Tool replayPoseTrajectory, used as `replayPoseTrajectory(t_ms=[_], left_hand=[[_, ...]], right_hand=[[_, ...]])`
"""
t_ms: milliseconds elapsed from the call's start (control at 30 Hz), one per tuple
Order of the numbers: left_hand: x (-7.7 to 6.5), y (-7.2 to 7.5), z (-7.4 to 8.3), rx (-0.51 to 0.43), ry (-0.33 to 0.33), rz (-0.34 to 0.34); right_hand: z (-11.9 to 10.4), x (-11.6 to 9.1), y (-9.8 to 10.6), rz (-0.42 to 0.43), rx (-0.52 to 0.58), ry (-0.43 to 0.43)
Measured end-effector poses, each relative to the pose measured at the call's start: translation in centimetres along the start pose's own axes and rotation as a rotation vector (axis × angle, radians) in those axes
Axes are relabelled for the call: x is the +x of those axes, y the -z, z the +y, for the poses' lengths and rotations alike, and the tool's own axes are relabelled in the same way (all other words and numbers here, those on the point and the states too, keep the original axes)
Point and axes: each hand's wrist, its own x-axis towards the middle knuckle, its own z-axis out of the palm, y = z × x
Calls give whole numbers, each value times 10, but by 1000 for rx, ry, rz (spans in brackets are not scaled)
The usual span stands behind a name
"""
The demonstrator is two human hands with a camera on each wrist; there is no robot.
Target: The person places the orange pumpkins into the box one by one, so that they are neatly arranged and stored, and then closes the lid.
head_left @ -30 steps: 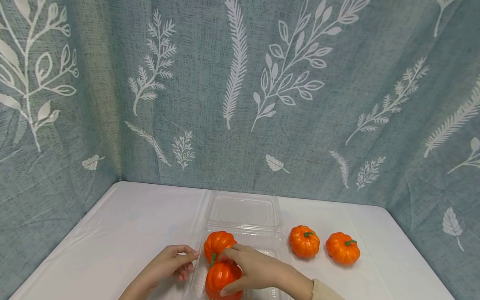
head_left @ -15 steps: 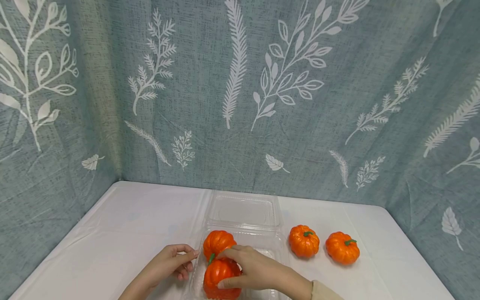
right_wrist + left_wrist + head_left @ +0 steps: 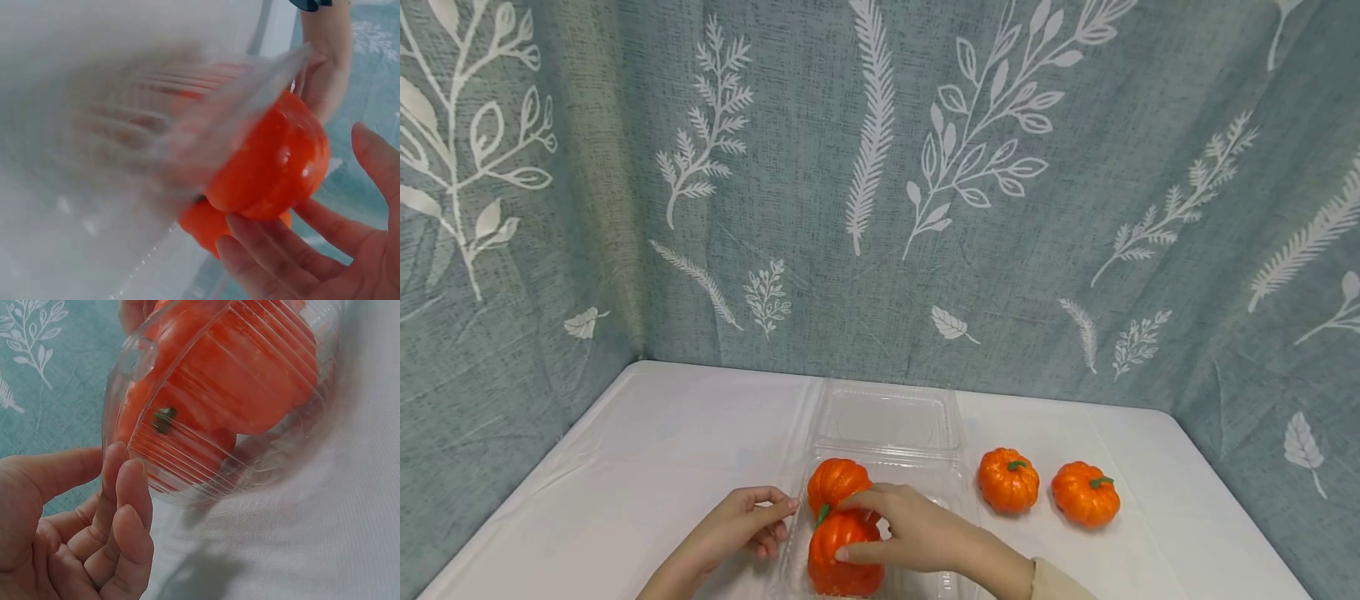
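A clear plastic clamshell container (image 3: 958,487) lies open with its lid (image 3: 883,421) folded back. Two glossy orange toy pumpkins sit along its left side: a rear pumpkin (image 3: 833,482) and a front pumpkin (image 3: 838,573), with a green stem between them. My left hand (image 3: 737,529) pinches the container's left rim between thumb and fingers (image 3: 134,487). Over the front pumpkin is my right hand (image 3: 917,529). In the right wrist view its extended fingers (image 3: 269,250) touch a pumpkin (image 3: 284,159), while the thumb stands apart from it.
Two more orange pumpkins, a nearer one to the container (image 3: 1008,482) and one farther right (image 3: 1085,496), rest on the white-covered table (image 3: 700,433). A blue-green curtain (image 3: 805,208) with white leaf patterns hangs behind and on both sides.
The front pumpkin has shifted and tilted slightly under my right hand, inside the container. My left hand keeps its place at the rim.
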Motion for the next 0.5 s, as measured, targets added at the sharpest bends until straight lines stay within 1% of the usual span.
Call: replayPoseTrajectory(t_ms=[100,333,500], left_hand=[[0,0,0,3,3,4],[0,0,0,9,10,10],[-1,-1,2,13,16,13]], right_hand=[[2,-2,5,-10,40,13],[2,-5,15,-64,125,2],[2,-6,15,-94,74,-16]])
